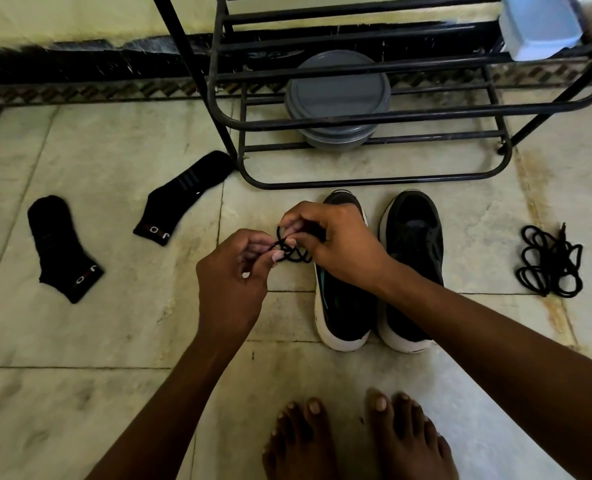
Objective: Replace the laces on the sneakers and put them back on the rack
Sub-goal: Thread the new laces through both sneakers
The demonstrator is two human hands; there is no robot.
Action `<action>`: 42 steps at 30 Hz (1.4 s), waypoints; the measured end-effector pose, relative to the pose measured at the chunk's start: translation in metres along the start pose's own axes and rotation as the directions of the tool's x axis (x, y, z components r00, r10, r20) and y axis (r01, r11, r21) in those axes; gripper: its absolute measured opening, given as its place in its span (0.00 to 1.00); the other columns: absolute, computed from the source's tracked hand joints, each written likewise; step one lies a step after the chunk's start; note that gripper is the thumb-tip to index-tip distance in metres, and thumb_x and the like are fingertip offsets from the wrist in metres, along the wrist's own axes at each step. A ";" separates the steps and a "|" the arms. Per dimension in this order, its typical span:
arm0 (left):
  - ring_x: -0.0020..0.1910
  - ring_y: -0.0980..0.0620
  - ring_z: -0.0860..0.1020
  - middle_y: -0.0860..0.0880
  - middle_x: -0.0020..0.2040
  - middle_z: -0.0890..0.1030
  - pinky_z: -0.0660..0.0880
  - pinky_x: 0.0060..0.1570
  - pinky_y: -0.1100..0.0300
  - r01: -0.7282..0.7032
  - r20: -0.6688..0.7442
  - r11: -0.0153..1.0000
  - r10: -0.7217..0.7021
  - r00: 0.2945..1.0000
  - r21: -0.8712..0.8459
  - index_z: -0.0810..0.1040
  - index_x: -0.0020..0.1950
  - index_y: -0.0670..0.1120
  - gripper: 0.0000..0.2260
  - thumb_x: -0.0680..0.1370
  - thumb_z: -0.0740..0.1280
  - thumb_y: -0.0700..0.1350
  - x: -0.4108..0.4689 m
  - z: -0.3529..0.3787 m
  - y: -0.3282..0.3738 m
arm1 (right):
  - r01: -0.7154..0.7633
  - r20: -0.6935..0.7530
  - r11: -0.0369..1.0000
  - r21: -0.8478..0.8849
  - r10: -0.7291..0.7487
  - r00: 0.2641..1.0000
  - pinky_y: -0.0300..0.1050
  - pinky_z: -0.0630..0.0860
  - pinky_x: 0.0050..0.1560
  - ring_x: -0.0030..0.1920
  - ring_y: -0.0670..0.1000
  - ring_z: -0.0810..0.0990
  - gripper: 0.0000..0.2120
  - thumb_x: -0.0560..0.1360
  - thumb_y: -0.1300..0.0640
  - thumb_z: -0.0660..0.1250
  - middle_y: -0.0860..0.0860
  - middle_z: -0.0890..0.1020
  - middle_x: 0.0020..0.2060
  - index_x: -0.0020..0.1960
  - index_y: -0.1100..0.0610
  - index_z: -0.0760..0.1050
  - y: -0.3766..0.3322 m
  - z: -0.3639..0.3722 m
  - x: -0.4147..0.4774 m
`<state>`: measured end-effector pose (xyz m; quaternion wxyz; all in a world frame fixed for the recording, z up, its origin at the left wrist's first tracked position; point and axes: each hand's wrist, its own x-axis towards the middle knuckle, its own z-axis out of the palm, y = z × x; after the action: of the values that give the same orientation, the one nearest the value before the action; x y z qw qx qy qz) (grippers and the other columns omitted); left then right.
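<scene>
Lace (294, 254) pinched by left hand (234, 275), right hand (336, 240); rack (357, 182) holds grey tub (338, 95).

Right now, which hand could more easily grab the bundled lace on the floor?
Probably the right hand: the bundled lace lies right of the sneakers, on its side. It and the left hand pinch another lace.

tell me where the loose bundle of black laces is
Head view: the coiled black lace bundle lies on the floor at far right, beside the right black white-soled sneaker.
</scene>
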<state>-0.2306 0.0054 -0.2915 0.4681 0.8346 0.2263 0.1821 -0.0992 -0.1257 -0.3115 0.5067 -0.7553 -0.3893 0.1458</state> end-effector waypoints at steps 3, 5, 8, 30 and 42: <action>0.44 0.54 0.85 0.54 0.43 0.85 0.84 0.47 0.52 -0.046 -0.005 0.999 0.046 0.999 0.008 0.84 0.51 0.45 0.04 0.77 0.75 0.40 0.001 0.000 -0.002 | -0.005 0.010 1.000 0.002 0.005 1.000 0.51 0.83 0.49 0.47 0.45 0.86 0.09 0.75 0.67 0.73 0.51 0.86 0.44 0.55 0.62 0.82 0.000 -0.001 -0.001; 0.44 0.53 0.85 0.52 0.43 0.85 0.83 0.47 0.52 -0.066 -0.015 0.998 0.066 0.998 0.017 0.84 0.51 0.44 0.03 0.78 0.74 0.39 0.001 0.000 -0.003 | -0.004 0.021 1.000 0.011 0.004 1.000 0.51 0.83 0.49 0.47 0.45 0.85 0.09 0.76 0.66 0.73 0.51 0.86 0.44 0.55 0.62 0.82 0.000 0.000 -0.001; 0.44 0.53 0.85 0.52 0.43 0.85 0.83 0.47 0.51 -0.075 -0.018 0.997 0.075 0.997 -0.001 0.84 0.50 0.44 0.03 0.78 0.73 0.38 0.001 -0.001 -0.003 | 0.018 0.039 1.000 -0.004 -0.018 0.999 0.45 0.82 0.50 0.48 0.44 0.84 0.08 0.77 0.61 0.73 0.50 0.86 0.45 0.56 0.61 0.82 -0.002 0.000 -0.001; 0.45 0.51 0.85 0.50 0.44 0.85 0.83 0.48 0.51 -0.073 -0.029 0.997 0.072 0.997 -0.029 0.84 0.52 0.43 0.06 0.76 0.75 0.38 0.003 -0.005 -0.005 | -0.086 0.332 0.996 0.027 0.072 0.940 0.45 0.79 0.40 0.36 0.47 0.81 0.06 0.81 0.60 0.69 0.45 0.79 0.38 0.50 0.60 0.84 0.004 -0.002 -0.001; 0.36 0.56 0.78 0.48 0.44 0.87 0.76 0.40 0.61 0.343 0.061 0.890 -0.341 0.938 -0.302 0.87 0.52 0.46 0.14 0.70 0.78 0.51 -0.008 0.009 -0.007 | -0.258 0.296 0.940 0.222 0.187 0.937 0.45 0.77 0.39 0.34 0.50 0.79 0.08 0.81 0.60 0.68 0.50 0.80 0.34 0.43 0.55 0.81 -0.001 0.004 -0.008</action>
<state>-0.2338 -0.0022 -0.3023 0.6177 0.6991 0.3369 0.1272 -0.1071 -0.1286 -0.3133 0.5224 -0.6955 -0.3440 0.3536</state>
